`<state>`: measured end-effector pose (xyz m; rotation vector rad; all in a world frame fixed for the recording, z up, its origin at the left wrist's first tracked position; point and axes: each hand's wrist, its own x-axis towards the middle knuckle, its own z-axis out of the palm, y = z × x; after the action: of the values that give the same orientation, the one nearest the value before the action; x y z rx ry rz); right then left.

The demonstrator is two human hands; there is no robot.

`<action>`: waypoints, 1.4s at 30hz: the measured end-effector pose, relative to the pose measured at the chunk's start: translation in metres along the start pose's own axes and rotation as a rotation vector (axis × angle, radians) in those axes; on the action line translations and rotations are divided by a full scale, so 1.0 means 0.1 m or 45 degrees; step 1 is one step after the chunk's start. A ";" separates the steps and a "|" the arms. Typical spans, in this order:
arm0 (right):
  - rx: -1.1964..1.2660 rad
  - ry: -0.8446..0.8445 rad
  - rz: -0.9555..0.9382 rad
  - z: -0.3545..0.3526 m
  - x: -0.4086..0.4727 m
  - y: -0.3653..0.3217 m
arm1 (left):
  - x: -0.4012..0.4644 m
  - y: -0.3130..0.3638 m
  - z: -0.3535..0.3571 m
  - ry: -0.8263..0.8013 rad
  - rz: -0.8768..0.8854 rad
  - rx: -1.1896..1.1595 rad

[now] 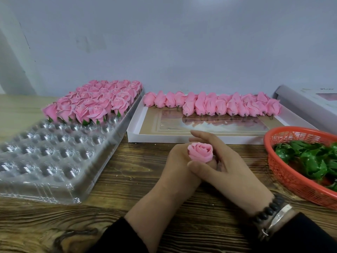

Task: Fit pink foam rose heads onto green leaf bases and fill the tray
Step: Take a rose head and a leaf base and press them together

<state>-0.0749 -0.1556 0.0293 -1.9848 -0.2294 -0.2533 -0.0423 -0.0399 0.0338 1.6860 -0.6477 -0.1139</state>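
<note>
Head camera looks forward and down, close over the wooden table [127, 172] toward the wall [182, 42]

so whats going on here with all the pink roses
A person is assembling foam roses. Both hands, left hand and right hand, hold one pink rose head over the wooden table. The clear tray is filled at its far end, loose heads wait in the white box, and leaf bases sit in the red basket.

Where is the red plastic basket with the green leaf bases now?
In the head view, the red plastic basket sits at the table's right edge, beside the right hand, before the white cardboard box.
</note>
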 end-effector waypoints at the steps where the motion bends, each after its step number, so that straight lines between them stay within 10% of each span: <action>1: 0.012 0.025 -0.022 0.00 0.00 0.00 | 0.01 -0.01 0.00 0.038 -0.005 -0.001; 11: 0.045 0.343 -0.123 0.18 0.01 -0.03 | 0.01 -0.05 0.20 0.021 0.029 0.272; 20: 0.069 -0.125 0.096 0.05 -0.02 -0.11 | -0.09 0.03 0.05 -0.365 -0.273 -0.098; 42: 0.155 0.324 -0.080 0.17 -0.02 -0.07 | -0.01 -0.01 0.19 0.035 -0.065 -0.015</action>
<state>-0.0773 -0.1370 0.0282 -1.8061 -0.1402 -0.5165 -0.0511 -0.0554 0.0286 1.6904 -0.5831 -0.1305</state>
